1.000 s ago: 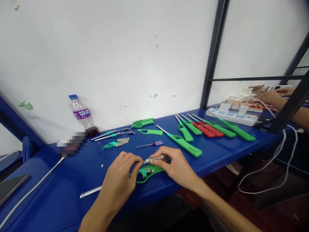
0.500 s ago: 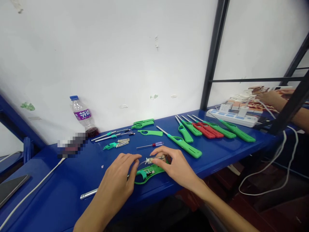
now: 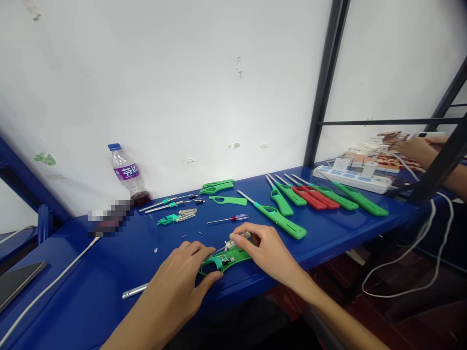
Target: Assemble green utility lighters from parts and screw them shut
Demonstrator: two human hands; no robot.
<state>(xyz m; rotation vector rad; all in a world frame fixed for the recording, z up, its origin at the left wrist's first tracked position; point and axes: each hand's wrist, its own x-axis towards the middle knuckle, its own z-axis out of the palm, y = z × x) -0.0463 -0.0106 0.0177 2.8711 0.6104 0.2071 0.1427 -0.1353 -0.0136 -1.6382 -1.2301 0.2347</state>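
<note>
An opened green lighter shell (image 3: 222, 260) lies near the front edge of the blue table (image 3: 91, 291), its metal tube (image 3: 134, 290) sticking out to the left. My left hand (image 3: 182, 279) rests on the shell's left end, fingers curled on it. My right hand (image 3: 266, 253) pinches a small clear inner part (image 3: 237, 239) and sets it against the shell's right end. A red-and-blue small screwdriver (image 3: 228, 219) lies just behind my hands.
Whole green and red long lighters (image 3: 310, 194) lie in a row at right, loose green halves (image 3: 219, 187) and metal inner parts (image 3: 175, 216) behind. A drink bottle (image 3: 126, 175), a power strip (image 3: 352, 179), a white cable (image 3: 47, 287) and another person's hands (image 3: 416, 148) are around.
My right hand has lowered the clear part from above the shell down onto it. My left hand has slid down onto the shell's left end.
</note>
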